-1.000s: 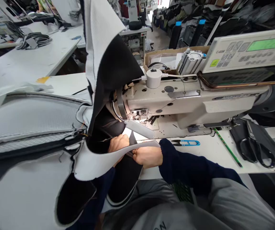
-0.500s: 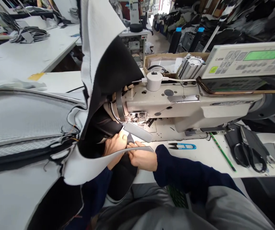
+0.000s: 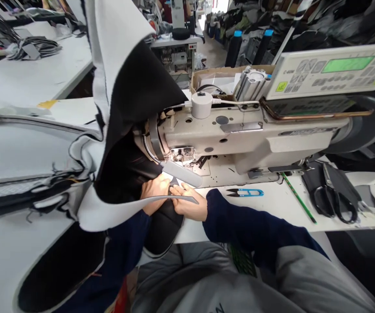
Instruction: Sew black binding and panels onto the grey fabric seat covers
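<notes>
A large black and light-grey fabric piece [image 3: 142,82] drapes over the left end of a sewing machine [image 3: 220,134] and spreads across the table's left side. Just in front of the lit needle area, my left hand [image 3: 156,191] is closed on the black fabric, partly hidden by a grey flap. Touching it on the right, my right hand [image 3: 189,203] pinches the fabric's edge, its fingers closed and partly covered by the flap's tip. A grey lamp bar [image 3: 182,174] sits between the hands and the needle, which I cannot make out.
Blue thread snips [image 3: 245,192], a green pencil [image 3: 299,198] and black-handled scissors [image 3: 334,195] lie on the table to the right. The control panel [image 3: 331,71] stands above the machine. Behind it is a cardboard box [image 3: 216,76]. Another white table [image 3: 37,74] is at the back left.
The view has shifted, so most things sit further left and higher. My hands have come closer together on the fabric, and the grey flap hangs a little differently.
</notes>
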`<move>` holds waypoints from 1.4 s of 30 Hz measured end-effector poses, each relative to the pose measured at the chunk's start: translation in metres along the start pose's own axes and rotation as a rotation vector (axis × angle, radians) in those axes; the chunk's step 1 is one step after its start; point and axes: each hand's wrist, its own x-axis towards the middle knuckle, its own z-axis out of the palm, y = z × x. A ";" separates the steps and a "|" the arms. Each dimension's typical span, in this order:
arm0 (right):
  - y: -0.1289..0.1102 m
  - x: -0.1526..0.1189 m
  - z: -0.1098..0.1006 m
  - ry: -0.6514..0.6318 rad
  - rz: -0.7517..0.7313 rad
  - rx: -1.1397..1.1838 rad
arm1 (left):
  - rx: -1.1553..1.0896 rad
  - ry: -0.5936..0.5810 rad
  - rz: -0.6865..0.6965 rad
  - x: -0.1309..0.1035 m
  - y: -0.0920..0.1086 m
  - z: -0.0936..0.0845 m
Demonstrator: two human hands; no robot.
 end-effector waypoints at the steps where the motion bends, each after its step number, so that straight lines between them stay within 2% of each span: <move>1: 0.001 -0.001 -0.003 -0.002 -0.019 -0.023 | -0.019 0.013 -0.010 0.001 -0.004 -0.001; 4: -0.003 -0.002 -0.010 -0.019 -0.038 -0.066 | -0.059 0.047 -0.007 0.001 -0.014 0.000; 7: -0.011 -0.001 -0.012 -0.007 0.005 -0.087 | -0.065 0.074 0.058 -0.001 -0.019 0.002; 12: -0.016 0.003 -0.005 0.021 0.113 -0.003 | 0.057 0.042 0.122 -0.003 -0.011 0.007; 16: -0.017 0.002 -0.006 0.042 0.116 0.027 | 0.081 0.039 0.123 -0.001 -0.006 0.013; 20: -0.033 -0.003 -0.004 0.094 0.105 -0.059 | 0.031 0.061 0.122 0.003 -0.005 0.015; 23: -0.046 -0.005 0.002 0.092 0.088 -0.064 | 0.031 0.035 0.099 0.007 -0.003 0.014; 27: -0.058 -0.007 0.013 0.121 0.134 0.104 | 0.081 0.002 0.035 0.016 -0.003 0.017; 31: -0.068 -0.004 0.019 0.186 0.184 0.297 | 0.105 0.023 0.013 0.025 -0.006 0.020; 35: -0.068 0.006 0.021 0.207 0.096 0.252 | 0.093 0.013 -0.005 0.027 -0.003 0.015; 39: -0.060 0.013 0.020 0.193 0.023 0.189 | 0.123 -0.022 0.050 0.029 0.003 0.010; 42: -0.058 0.017 0.019 0.216 -0.025 0.162 | 0.096 0.000 0.046 0.030 0.003 0.010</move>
